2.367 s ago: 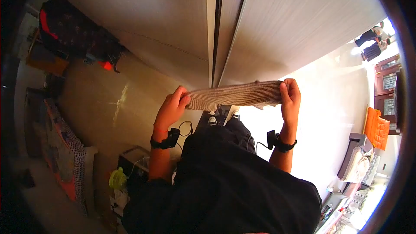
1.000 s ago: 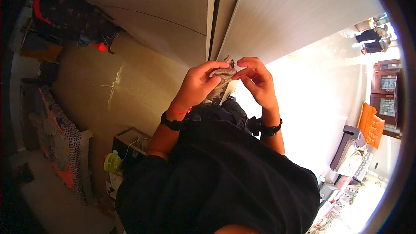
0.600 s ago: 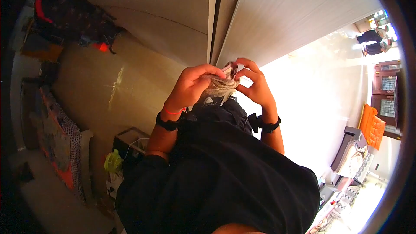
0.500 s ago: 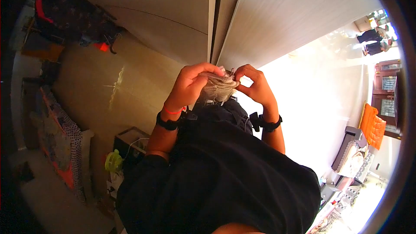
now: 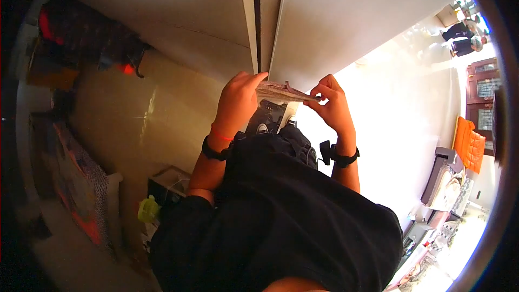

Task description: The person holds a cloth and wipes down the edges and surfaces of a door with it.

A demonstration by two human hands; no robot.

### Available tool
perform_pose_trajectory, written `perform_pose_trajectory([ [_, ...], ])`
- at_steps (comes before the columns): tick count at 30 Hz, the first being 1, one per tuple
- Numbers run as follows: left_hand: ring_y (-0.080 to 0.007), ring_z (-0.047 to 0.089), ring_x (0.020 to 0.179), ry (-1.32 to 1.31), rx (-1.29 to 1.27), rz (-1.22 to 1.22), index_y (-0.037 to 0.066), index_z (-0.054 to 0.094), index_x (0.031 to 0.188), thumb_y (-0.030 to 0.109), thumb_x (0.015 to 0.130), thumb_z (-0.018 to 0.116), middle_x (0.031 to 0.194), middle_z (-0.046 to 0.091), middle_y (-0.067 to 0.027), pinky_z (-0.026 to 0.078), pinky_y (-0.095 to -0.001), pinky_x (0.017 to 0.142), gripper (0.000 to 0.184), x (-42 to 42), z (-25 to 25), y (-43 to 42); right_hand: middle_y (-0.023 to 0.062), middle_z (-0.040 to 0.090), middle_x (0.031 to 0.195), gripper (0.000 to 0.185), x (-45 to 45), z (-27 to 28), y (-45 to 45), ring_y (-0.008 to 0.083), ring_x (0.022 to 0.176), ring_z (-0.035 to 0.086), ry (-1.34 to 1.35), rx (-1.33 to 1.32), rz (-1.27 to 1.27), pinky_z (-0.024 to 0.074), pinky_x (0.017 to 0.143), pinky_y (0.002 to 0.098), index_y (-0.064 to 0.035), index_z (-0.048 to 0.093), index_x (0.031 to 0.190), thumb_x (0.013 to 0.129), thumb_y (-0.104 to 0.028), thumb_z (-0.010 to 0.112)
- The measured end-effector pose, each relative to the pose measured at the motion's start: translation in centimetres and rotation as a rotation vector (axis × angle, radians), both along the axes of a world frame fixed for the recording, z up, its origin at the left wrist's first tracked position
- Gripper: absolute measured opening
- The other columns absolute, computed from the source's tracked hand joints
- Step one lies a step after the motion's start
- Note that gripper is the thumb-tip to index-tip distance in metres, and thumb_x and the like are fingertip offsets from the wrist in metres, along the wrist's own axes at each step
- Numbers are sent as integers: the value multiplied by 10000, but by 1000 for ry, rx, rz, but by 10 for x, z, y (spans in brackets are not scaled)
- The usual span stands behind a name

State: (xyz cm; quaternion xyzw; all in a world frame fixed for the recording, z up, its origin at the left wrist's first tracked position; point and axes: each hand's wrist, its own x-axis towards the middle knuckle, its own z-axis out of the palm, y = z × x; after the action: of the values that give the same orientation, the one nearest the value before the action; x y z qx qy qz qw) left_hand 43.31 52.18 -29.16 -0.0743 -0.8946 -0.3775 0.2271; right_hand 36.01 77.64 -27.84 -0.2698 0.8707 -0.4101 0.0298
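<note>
A striped grey-brown cloth [image 5: 281, 92] is stretched between my two hands, above my shoes and in front of the tall pale panels. My left hand [image 5: 239, 100] is closed on the cloth's left end, with a red thread and a black strap at the wrist. At the right end, my right hand [image 5: 331, 100] pinches a narrow corner between thumb and fingers. A small loop stands up from the cloth's upper edge. The cloth's far left end is hidden behind my left hand.
Pale panels [image 5: 346, 16] rise ahead. A dark bag [image 5: 89, 35] stands at upper left, a bed [image 5: 81, 184] at left, and a green object [image 5: 148, 208] at lower left. Two people [image 5: 462, 38] are far off at upper right. An orange cushion [image 5: 469, 145] lies at right.
Since the latest earlier frames, my hands have moved apart and the bunched cloth is now drawn out between them. The view has shifted slightly.
</note>
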Motion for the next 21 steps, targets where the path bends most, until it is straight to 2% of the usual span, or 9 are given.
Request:
perform_pose_trajectory([
  [2,-355,662,898,25,-17,-21,-16,689,1054,-125,832,528,934,687,-172,533,-439,785,295,-9,-8,-2,83,581,872,201,-4,0,3,240,732,604,-13,62,-43,505,663,352,0,669,833,748,-58,842],
  [5,-353,660,890,-12,-69,-45,-29,653,954,-133,823,515,905,683,-171,529,-427,770,217,-19,-10,-1,93,604,868,226,-11,-10,8,250,746,618,51,-74,-30,509,686,361,2,598,858,791,-51,808],
  [8,-346,656,891,-24,120,-79,-33,611,895,-120,823,498,868,675,-173,525,-403,757,160,-27,-12,6,99,621,844,259,-14,-15,9,240,748,608,-24,-217,-41,503,706,350,-8,521,888,830,-30,772],
  [11,-324,654,886,-168,264,-126,-21,611,964,-81,826,504,889,667,-168,524,-386,763,184,-30,-16,18,102,625,819,250,-21,-18,23,219,743,584,-128,-215,-99,491,716,330,-19,498,911,857,-8,741],
  [14,-291,653,878,-262,297,-181,7,607,1093,-30,851,532,915,658,-145,523,-376,771,256,-34,-10,34,97,609,805,235,-28,-21,31,197,731,552,-120,-344,-78,478,710,307,-21,496,906,865,15,724],
  [15,-273,653,882,-331,282,-197,35,586,1236,40,878,608,952,646,-130,524,-379,798,359,-39,0,42,100,613,803,236,-31,-9,34,193,738,574,-130,-323,-68,485,705,312,-19,505,920,854,29,727],
  [18,-264,654,901,-381,197,-250,49,570,1310,111,879,698,993,638,-129,528,-381,830,454,-49,25,67,94,609,799,237,-41,7,41,189,729,593,-92,-336,42,495,697,314,-18,519,937,847,36,730],
  [19,-271,659,918,-352,208,-261,57,576,1326,156,827,793,1034,643,-122,533,-387,837,553,-54,23,76,102,653,823,222,-45,9,45,216,753,658,-121,-314,67,519,709,321,-17,556,957,829,46,726],
  [21,-306,662,946,-211,232,-273,57,601,1279,227,814,812,1047,652,-118,530,-384,845,538,-64,14,100,111,684,847,218,-50,16,49,239,784,689,-122,-287,158,531,724,323,-18,582,967,815,53,720],
])
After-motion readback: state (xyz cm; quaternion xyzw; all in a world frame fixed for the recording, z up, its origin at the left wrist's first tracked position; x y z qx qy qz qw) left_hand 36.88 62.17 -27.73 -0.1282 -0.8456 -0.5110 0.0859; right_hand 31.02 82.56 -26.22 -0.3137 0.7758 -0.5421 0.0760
